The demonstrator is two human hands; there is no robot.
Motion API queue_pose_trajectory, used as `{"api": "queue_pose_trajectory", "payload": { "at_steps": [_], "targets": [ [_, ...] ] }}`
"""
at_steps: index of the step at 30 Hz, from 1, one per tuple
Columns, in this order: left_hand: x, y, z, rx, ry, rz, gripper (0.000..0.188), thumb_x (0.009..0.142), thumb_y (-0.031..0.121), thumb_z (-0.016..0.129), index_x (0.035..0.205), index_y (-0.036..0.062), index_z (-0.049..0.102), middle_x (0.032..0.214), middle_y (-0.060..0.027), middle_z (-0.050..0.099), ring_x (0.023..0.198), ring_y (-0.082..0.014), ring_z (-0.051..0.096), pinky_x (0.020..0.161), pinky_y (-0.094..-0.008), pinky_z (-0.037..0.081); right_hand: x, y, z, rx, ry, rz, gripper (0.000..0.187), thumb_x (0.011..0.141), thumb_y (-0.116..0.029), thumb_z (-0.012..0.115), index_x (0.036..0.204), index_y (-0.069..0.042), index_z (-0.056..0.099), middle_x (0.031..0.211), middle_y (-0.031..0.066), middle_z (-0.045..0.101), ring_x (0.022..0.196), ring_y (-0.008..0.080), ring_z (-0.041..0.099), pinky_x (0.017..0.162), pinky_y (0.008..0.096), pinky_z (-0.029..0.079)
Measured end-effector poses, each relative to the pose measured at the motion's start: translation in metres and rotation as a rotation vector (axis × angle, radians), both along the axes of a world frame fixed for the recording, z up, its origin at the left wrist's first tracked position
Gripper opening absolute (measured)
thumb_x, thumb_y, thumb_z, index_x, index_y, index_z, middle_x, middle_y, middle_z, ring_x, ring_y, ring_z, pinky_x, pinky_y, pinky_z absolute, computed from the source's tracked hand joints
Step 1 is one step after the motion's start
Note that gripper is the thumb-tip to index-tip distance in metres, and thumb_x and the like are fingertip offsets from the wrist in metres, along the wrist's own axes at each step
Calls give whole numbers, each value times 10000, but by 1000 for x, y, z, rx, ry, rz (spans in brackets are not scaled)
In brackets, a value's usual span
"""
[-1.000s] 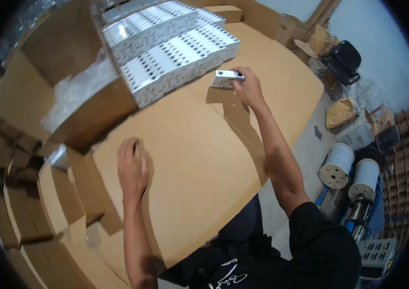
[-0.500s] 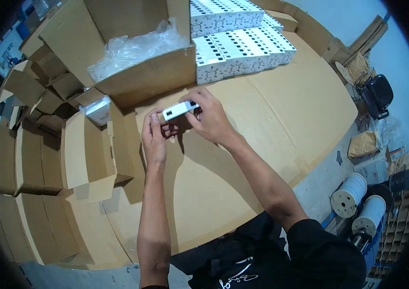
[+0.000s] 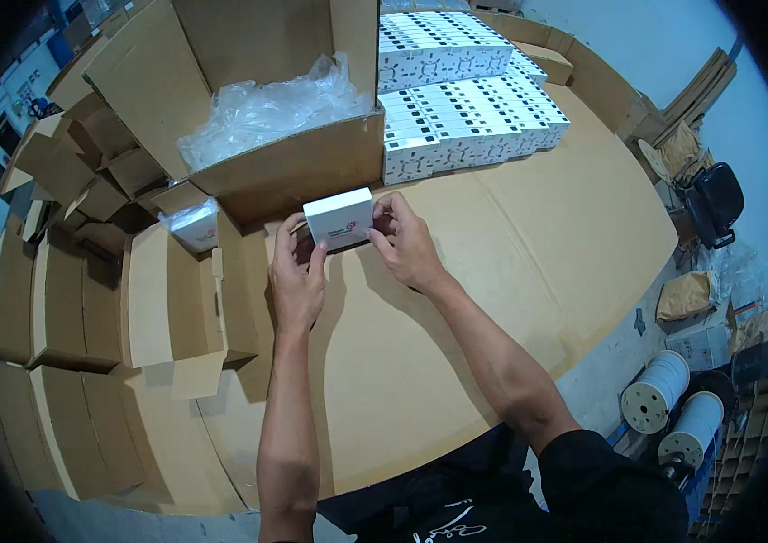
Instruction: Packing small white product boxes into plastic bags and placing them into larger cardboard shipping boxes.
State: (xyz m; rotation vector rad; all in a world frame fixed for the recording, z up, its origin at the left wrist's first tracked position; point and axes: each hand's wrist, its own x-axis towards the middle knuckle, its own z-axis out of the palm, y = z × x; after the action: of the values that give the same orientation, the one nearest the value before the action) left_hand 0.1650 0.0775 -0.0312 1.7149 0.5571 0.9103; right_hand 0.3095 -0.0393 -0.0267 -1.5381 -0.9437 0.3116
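A flat white box [image 3: 338,217] with small red and dark print is held up over the cardboard-covered table, its broad face toward me. My left hand [image 3: 298,271] grips its left side, thumb on the lower front corner. The fingers of my right hand [image 3: 405,242] pinch the right edge. Farther back, right of centre, rise stacked rows of similar white boxes [image 3: 474,118]. Another white box [image 3: 195,226] in clear plastic lies in an open brown carton [image 3: 150,294] to the left of my hands.
Behind my hands stands a large open carton [image 3: 293,163] filled with crumpled clear plastic bags [image 3: 275,113]. Several open cartons crowd the left side. Beyond the right edge of the cardboard tabletop [image 3: 492,299] are white spools [image 3: 655,391] and a black chair [image 3: 712,204].
The white box has turned from its narrow side to its broad printed face. My hands have come lower, and my left thumb now presses its front.
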Motion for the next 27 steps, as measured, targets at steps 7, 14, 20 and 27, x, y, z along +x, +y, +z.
{"api": "queue_pose_trajectory", "payload": {
  "at_steps": [7, 14, 20, 27],
  "targets": [
    [-4, -14, 11, 96, 169, 38, 422, 936, -49, 550, 1333, 33, 433, 1190, -203, 666, 1067, -270, 683, 922, -376, 527, 3, -7, 5, -44, -131, 21, 291, 872, 35, 648, 1089, 1, 458, 970, 201, 644, 944, 356, 672, 819, 410, 527],
    [-5, -15, 13, 147, 222, 62, 485, 919, -41, 577, 1368, 37, 408, 1209, -209, 646, 1115, -297, 658, 957, -398, 512, 7, -9, 1, -75, -113, 66, 357, 849, 41, 629, 1149, 6, 438, 1093, 219, 621, 1039, 352, 652, 882, 418, 523],
    [-3, -17, 20, 245, 24, 159, 660, 828, -20, 575, 1446, 9, 345, 1339, -222, 524, 1284, -340, 508, 1102, -447, 382, 23, -27, -11, -158, -381, -152, 383, 760, 64, 587, 1121, -8, 483, 1109, 208, 590, 1089, 392, 585, 934, 471, 474],
    [14, -8, 70, 449, -110, 327, 489, 874, -19, 526, 1358, -16, 452, 1231, -169, 572, 1183, -276, 558, 1051, -411, 424, 14, -23, -11, -223, -559, -304, 337, 705, 20, 605, 1032, -18, 535, 1077, 180, 566, 1023, 380, 558, 922, 473, 451]
  ]
}}
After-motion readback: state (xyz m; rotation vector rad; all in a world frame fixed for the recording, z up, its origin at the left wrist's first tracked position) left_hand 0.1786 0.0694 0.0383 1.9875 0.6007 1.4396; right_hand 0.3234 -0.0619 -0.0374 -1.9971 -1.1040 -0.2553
